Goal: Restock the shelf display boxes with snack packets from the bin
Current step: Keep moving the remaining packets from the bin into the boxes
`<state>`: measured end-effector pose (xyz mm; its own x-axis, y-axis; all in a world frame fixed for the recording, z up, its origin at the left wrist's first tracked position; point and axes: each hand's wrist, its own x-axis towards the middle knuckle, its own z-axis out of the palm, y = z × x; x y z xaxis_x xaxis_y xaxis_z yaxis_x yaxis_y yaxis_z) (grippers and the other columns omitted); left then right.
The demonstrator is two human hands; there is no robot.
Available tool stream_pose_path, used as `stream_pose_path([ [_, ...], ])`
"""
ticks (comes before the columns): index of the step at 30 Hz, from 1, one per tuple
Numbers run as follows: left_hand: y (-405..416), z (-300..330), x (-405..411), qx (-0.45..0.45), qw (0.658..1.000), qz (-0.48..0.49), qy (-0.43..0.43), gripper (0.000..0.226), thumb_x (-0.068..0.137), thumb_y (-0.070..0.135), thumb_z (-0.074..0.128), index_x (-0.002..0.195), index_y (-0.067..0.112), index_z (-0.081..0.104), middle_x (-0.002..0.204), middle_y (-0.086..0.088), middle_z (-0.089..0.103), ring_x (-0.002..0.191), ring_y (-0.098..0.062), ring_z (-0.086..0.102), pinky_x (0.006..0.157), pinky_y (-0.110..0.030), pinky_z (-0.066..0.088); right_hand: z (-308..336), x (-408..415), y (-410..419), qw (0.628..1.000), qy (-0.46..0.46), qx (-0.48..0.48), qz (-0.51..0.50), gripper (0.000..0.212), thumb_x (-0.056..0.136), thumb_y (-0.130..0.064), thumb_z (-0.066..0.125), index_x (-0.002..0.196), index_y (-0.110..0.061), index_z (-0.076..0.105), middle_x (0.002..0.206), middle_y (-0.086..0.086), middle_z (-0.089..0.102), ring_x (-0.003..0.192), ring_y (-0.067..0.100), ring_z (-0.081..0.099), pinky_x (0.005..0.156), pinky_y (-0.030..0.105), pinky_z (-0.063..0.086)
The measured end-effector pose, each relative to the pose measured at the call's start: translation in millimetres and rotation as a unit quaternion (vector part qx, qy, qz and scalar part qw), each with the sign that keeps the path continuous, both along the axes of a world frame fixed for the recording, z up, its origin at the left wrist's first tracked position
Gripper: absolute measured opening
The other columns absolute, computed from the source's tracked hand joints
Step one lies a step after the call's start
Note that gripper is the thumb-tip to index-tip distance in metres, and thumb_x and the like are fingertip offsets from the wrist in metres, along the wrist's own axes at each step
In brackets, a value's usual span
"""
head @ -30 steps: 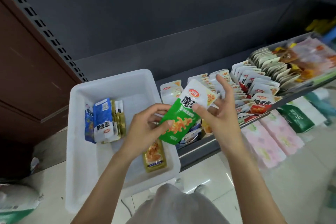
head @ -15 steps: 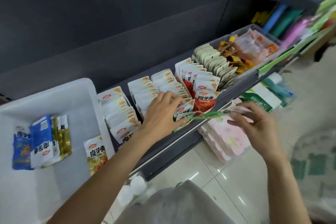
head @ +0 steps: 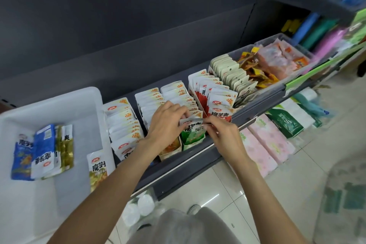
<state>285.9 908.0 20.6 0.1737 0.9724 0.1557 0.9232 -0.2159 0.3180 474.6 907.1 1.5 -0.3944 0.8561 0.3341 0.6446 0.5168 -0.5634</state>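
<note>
A green snack packet (head: pixel 193 131) stands at the front of the green display box (head: pixel 191 145) on the shelf. My right hand (head: pixel 221 134) pinches its top edge from the right. My left hand (head: pixel 168 123) curls over the packets (head: pixel 178 95) behind it and touches the same top edge. The white bin (head: pixel 49 105) sits at the left, with blue (head: pixel 42 150), gold (head: pixel 66 144) and yellow-green (head: pixel 98 168) packets lying inside.
Other display boxes line the shelf: white-topped packets (head: pixel 123 123) at left, red ones (head: pixel 217 103) and beige ones (head: pixel 231 73) at right, then a clear tub of orange snacks (head: pixel 277 59). Pink and green tissue packs (head: pixel 271 140) fill the shelf below. Tiled floor lies underneath.
The green packet went from flat in my right hand off the shelf edge to upright in the front of the green box. Both hands now meet at its top.
</note>
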Motion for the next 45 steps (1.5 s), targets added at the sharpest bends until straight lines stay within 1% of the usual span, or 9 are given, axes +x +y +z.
stream_pose_path([
  [6, -0.5, -2.9, -1.4, -0.001, 1.0, 0.013, -0.007, 0.022, 0.08, 0.014, 0.071, 0.095, 0.027, 0.062, 0.093, 0.01, 0.062, 0.091, -0.009, 0.042, 0.071, -0.021, 0.028, -10.0, -28.8, 1.4, 0.994, -0.104, -0.011, -0.014, 0.023, 0.085, -0.002, 0.062, 0.105, -0.012, 0.065, 0.095, 0.007, 0.071, 0.08, 0.03, 0.068, 0.059, 0.037, 0.056],
  [12, -0.1, 1.8, -12.9, -0.032, 0.996, 0.001, -0.085, 0.02, 0.085, 0.025, 0.067, 0.105, 0.028, 0.066, 0.091, 0.013, 0.063, 0.093, -0.007, 0.049, 0.072, -0.022, 0.037, -1.0, -34.6, -0.4, 0.985, -0.155, 0.037, -0.072, 0.014, 0.073, -0.007, 0.077, 0.083, -0.013, 0.07, 0.084, 0.002, 0.071, 0.077, 0.026, 0.064, 0.051, 0.029, 0.048],
  [18, -32.0, 29.0, -37.4, 0.068, 0.978, 0.023, -0.198, 0.019, 0.092, 0.029, 0.057, 0.109, 0.026, 0.065, 0.094, 0.017, 0.065, 0.089, 0.002, 0.056, 0.074, -0.019, 0.045, 25.8, -20.4, -14.3, 0.988, 0.002, -0.032, -0.152, 0.023, 0.081, -0.023, 0.072, 0.102, -0.022, 0.062, 0.106, -0.002, 0.061, 0.094, 0.019, 0.059, 0.077, 0.039, 0.053],
  [22, -80.9, 42.1, -81.2, 0.24, 0.905, 0.111, -0.332, 0.016, 0.094, 0.025, 0.049, 0.1, 0.022, 0.063, 0.088, 0.017, 0.063, 0.079, -0.002, 0.059, 0.069, -0.012, 0.044, 70.1, -43.1, -48.4, 0.977, 0.119, -0.021, -0.175, 0.01, 0.089, -0.025, 0.062, 0.099, -0.023, 0.064, 0.094, -0.01, 0.064, 0.089, 0.005, 0.057, 0.073, 0.03, 0.05],
  [28, -156.0, 2.5, -181.7, 0.175, 0.878, 0.313, -0.318, 0.009, 0.094, 0.024, 0.054, 0.089, 0.03, 0.057, 0.077, 0.022, 0.059, 0.067, 0.006, 0.054, 0.057, -0.007, 0.039, 95.9, -148.7, -93.6, 0.964, 0.212, -0.133, 0.087, 0.012, 0.09, -0.011, 0.06, 0.1, -0.014, 0.065, 0.089, -0.011, 0.067, 0.083, 0.004, 0.064, 0.072, 0.015, 0.049],
  [31, -173.4, -32.9, -219.6, -0.028, 0.915, 0.344, -0.21, 0.016, 0.085, 0.016, 0.067, 0.096, 0.026, 0.062, 0.077, 0.01, 0.065, 0.064, 0.003, 0.056, 0.061, -0.015, 0.041, 65.9, -216.3, -105.5, 0.964, 0.068, -0.164, 0.196, 0.018, 0.091, -0.007, 0.057, 0.106, -0.012, 0.064, 0.098, -0.002, 0.066, 0.087, 0.01, 0.064, 0.075, 0.026, 0.053],
  [35, -179.0, -74.5, -241.1, -0.273, 0.886, 0.315, -0.202, 0.046, 0.078, 0.025, 0.073, 0.12, 0.022, 0.055, 0.094, 0.009, 0.06, 0.094, -0.015, 0.061, 0.085, -0.028, 0.047, -0.3, -292.9, -96.2, 0.924, -0.283, -0.146, 0.213, 0.039, 0.087, 0.003, 0.047, 0.125, -0.008, 0.049, 0.122, 0.013, 0.049, 0.114, 0.034, 0.049, 0.091, 0.043, 0.044],
  [41, -170.0, -81.7, -238.0, -0.283, 0.888, 0.264, -0.249, 0.035, 0.07, 0.016, 0.076, 0.101, 0.011, 0.06, 0.092, -0.002, 0.062, 0.089, -0.021, 0.061, 0.077, -0.03, 0.048, -41.3, -335.6, -75.8, 0.805, -0.565, -0.068, 0.166, 0.058, 0.092, -0.02, 0.047, 0.143, -0.004, 0.025, 0.139, 0.021, 0.04, 0.128, 0.038, 0.035, 0.111, 0.048, 0.018],
  [45, -171.0, -90.6, -239.4, -0.286, 0.896, 0.23, -0.25, 0.036, 0.062, 0.028, 0.079, 0.09, 0.019, 0.058, 0.093, -0.003, 0.064, 0.093, -0.024, 0.061, 0.08, -0.037, 0.05, -34.7, -339.0, -74.0, 0.813, -0.558, -0.074, 0.152, 0.042, 0.093, -0.019, 0.048, 0.132, -0.005, 0.044, 0.133, 0.015, 0.045, 0.124, 0.032, 0.038, 0.103, 0.04, 0.03],
])
